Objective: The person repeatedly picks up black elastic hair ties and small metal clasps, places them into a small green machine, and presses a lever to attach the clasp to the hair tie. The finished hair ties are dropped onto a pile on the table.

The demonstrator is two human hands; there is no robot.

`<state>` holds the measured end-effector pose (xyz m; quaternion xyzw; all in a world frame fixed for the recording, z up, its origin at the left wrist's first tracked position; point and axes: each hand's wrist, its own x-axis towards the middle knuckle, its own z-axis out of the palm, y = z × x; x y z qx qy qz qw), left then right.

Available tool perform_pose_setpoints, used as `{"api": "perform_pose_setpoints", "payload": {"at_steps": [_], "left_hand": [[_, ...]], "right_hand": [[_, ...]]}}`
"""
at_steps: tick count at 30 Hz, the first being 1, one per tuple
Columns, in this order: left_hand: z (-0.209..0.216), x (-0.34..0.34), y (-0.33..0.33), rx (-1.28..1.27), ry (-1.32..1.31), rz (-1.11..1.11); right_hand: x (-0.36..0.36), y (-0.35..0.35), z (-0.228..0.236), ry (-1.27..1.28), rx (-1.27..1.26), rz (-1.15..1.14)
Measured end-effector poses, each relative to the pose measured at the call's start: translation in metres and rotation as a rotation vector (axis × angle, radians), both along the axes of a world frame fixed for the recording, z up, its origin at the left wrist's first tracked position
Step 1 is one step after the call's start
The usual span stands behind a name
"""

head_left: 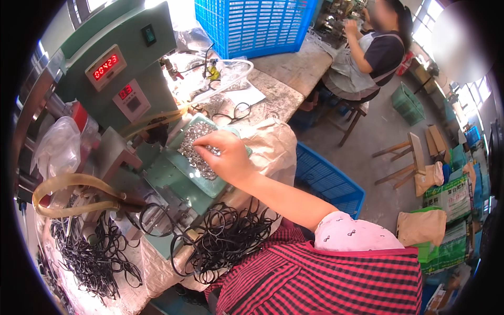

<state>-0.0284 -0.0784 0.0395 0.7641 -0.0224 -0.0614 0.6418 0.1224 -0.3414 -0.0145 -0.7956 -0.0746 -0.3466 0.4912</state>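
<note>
Right hand (227, 155): fingers together, pinching into small metal parts (195, 152)
Tray (212, 185): green, holds the parts
Left hand: out of view
Black loops (226, 236): piled near the lap

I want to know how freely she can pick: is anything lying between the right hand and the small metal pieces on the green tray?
Nothing visible does. The right hand is already over the pile of small metal pieces on the green tray, fingers reaching onto it.

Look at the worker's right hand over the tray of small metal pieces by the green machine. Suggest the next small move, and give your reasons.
Probably pinch up a few pieces and lift them clear. The right hand rests fingers-down on the heap of small silvery metal pieces in the pale green tray, and whether it grips any yet is unclear. The black loops lie nearer the body. The left hand is out of view.
</note>
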Motion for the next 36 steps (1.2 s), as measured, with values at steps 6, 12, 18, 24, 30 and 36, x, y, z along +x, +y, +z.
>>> {"api": "perform_pose_setpoints", "payload": {"at_steps": [6,12,18,24,30,36], "left_hand": [[-0.004,-0.007,0.005,0.117,-0.176,0.127],[-0.002,-0.024,0.032,0.248,-0.416,0.412],[0.057,-0.012,0.084,0.108,-0.940,0.944],[0.018,0.075,0.140,1.234,-0.522,0.356],[-0.068,0.088,0.201,1.531,-0.344,0.400],[-0.023,0.088,0.175,1.059,-0.539,0.575]], "right_hand": [[-0.004,0.013,-0.006,0.046,0.107,0.049],[-0.001,0.005,-0.008,0.033,0.001,0.050],[-0.035,-0.011,0.003,0.225,0.115,0.037],[-0.025,0.043,0.070,-0.061,-0.023,0.434],[-0.025,0.085,0.057,0.213,0.246,0.547],[-0.033,0.093,0.061,0.390,0.556,0.748]]}}
